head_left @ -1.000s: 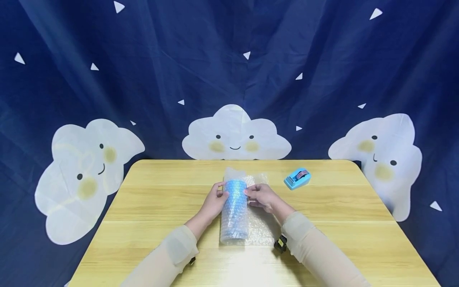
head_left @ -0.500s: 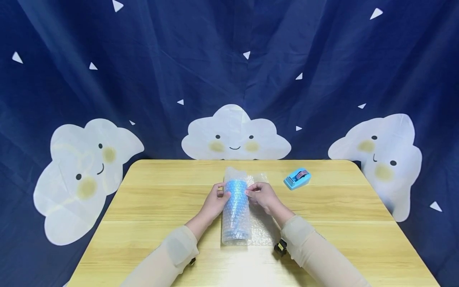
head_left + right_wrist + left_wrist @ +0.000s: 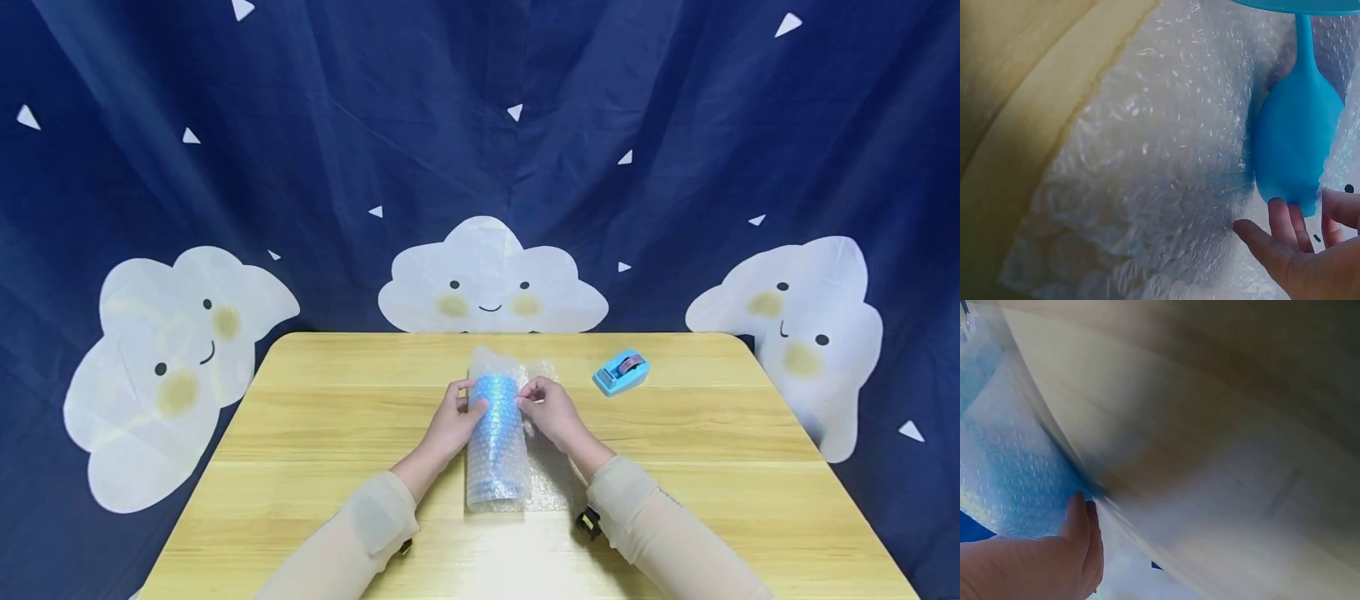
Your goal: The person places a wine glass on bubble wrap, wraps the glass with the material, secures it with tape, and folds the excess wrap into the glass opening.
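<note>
A blue wine glass (image 3: 1297,137) lies on its side, partly rolled in bubble wrap (image 3: 498,479). Its stem and foot show plainly in the right wrist view. My left hand (image 3: 456,418) grips the bundle from the left near its far end, thumb on top and fingers down the side. On the opposite side, my right hand (image 3: 555,414) pinches the wrap edge at the glass's bowl end, with fingertips near the rim. The unrolled part of the wrap (image 3: 1147,144) lies flat to the right, partly under my right forearm.
A light blue tape dispenser (image 3: 622,372) with a roll of tape stands at the back right of the wooden table (image 3: 322,417). A dark blue curtain (image 3: 450,100) with clouds hangs behind the table's far edge.
The wrapped bundle has rolled slightly to the right, and both hands have shifted a little right with it. The tape dispenser stays in place.
</note>
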`<state>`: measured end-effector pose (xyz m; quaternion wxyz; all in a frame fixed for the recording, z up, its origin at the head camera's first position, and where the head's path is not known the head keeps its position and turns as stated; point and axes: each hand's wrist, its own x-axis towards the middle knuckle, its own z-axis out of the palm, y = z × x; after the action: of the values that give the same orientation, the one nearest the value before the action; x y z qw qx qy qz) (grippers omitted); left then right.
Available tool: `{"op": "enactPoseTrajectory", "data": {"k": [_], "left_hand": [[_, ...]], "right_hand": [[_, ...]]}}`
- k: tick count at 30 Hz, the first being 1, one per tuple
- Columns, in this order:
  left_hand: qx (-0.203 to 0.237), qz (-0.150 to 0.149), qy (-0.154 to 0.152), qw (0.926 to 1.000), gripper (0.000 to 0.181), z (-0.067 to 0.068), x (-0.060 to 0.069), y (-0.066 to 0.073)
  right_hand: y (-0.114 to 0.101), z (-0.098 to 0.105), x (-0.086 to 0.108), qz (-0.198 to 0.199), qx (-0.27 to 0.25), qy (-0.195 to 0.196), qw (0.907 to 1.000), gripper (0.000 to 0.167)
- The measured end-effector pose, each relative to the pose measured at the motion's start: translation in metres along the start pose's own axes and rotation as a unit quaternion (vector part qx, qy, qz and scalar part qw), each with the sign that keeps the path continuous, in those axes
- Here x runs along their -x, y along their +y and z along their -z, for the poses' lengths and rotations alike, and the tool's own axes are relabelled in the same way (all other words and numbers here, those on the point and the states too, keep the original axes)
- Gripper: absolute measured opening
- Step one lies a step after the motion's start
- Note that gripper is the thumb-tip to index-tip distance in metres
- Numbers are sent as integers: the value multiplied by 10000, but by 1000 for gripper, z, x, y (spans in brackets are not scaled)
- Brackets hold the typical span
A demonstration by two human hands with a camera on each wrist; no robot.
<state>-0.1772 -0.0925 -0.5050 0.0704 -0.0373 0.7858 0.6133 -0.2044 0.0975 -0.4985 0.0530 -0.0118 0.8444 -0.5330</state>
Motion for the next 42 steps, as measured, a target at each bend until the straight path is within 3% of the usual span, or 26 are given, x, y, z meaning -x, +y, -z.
{"op": "enactPoseTrajectory", "data": {"k": [6, 15, 25, 30, 35, 42], "left_hand": [[136, 58, -33, 9999, 48, -1, 0, 0], [-1, -9, 75, 10000, 47, 1, -1, 1], [-443, -758, -6, 9961, 39, 3, -1, 0], [-387, -662, -74, 9970, 45, 3, -2, -1], [-249, -272, 42, 9993, 53, 3, -1, -1], [-207, 131, 117, 9996, 51, 2, -1, -3]], "right_hand": [[-1, -1, -1, -114, -10, -33, 9999, 4], [-5, -4, 3, -510, -523, 59, 9973, 11], [-5, -7, 2, -719, -598, 89, 9956, 32], [-5, -7, 1, -725, -618, 41, 9954, 31], [-5, -6, 0, -780, -532, -3, 9955, 29], [-5, -5, 1, -773, -594, -82, 9952, 30]]}}
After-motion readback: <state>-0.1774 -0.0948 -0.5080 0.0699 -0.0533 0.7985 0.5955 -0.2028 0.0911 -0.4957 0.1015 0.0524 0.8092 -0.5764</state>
